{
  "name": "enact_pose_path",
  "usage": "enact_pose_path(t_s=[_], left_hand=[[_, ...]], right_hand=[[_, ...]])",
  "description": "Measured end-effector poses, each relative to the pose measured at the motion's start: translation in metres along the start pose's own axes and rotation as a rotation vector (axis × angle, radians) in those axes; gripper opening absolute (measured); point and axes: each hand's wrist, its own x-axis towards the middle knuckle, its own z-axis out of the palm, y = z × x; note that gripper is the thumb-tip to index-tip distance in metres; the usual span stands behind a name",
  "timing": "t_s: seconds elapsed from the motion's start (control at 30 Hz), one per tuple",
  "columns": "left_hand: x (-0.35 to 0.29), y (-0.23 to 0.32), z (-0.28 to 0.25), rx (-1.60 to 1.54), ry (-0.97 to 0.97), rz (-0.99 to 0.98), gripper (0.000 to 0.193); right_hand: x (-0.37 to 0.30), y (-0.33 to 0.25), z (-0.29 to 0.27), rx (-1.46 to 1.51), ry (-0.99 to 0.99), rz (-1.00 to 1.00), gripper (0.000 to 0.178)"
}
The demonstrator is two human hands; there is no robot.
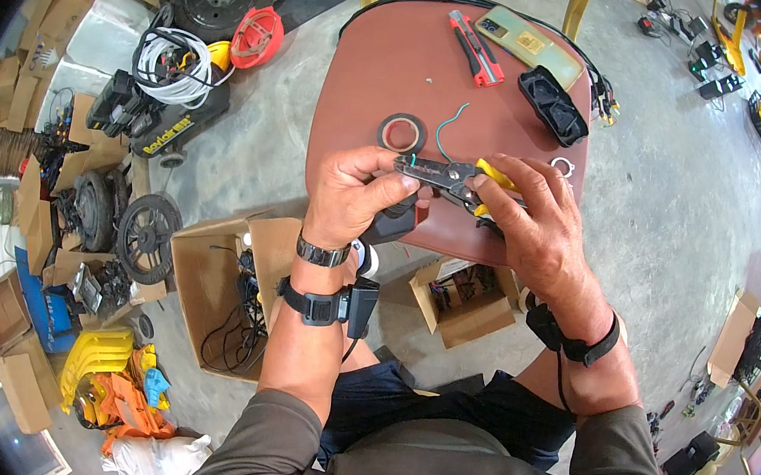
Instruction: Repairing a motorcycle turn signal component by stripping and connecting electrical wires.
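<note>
One red-brown seat (372, 68) is bearing everything. Two hands: right (542, 218) is gripping one yellow-handled pliers (448, 178) above the near side; left (352, 199) is curling at its tip, hold unclear. Lying far right: one phone (529, 46), one black case (550, 107); left: one tape roll (384, 125).

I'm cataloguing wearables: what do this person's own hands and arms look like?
The left hand and right hand are ungloved. Left forearm: a shiny dark link band, a black strap with boxy black module and thin black cable. Right forearm: a similar black strap and cable. Dark brownish-grey short sleeves cover the upper arms.
</note>
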Motion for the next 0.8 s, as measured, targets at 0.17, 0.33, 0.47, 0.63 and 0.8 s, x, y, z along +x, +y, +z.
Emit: enact_pose_path(t_s=[0.17,0.33,0.47,0.63,0.8], left_hand=[[-0.001,0.0,-0.002,0.021,-0.005,0.002,0.01],[0.0,0.0,0.002,0.027,-0.004,0.017,0.01],[0.0,-0.002,0.005,0.024,0.007,0.007,0.01],[0.001,0.002,0.006,0.086,-0.008,-0.062,0.01],[0.001,-0.002,0.008,0.063,0.008,-0.012,0.011]], right_hand=[[-0.001,-0.003,0.0,0.047,-0.029,0.059,0.04],[-0.001,0.0,0.002,0.093,-0.078,0.057,0.04],[0.0,-0.003,-0.001,0.169,-0.108,0.155,0.047],[-0.003,0.003,-0.002,0.234,-0.163,0.19,0.051],[0.0,0.0,-0.007,0.361,-0.158,0.259,0.046]])
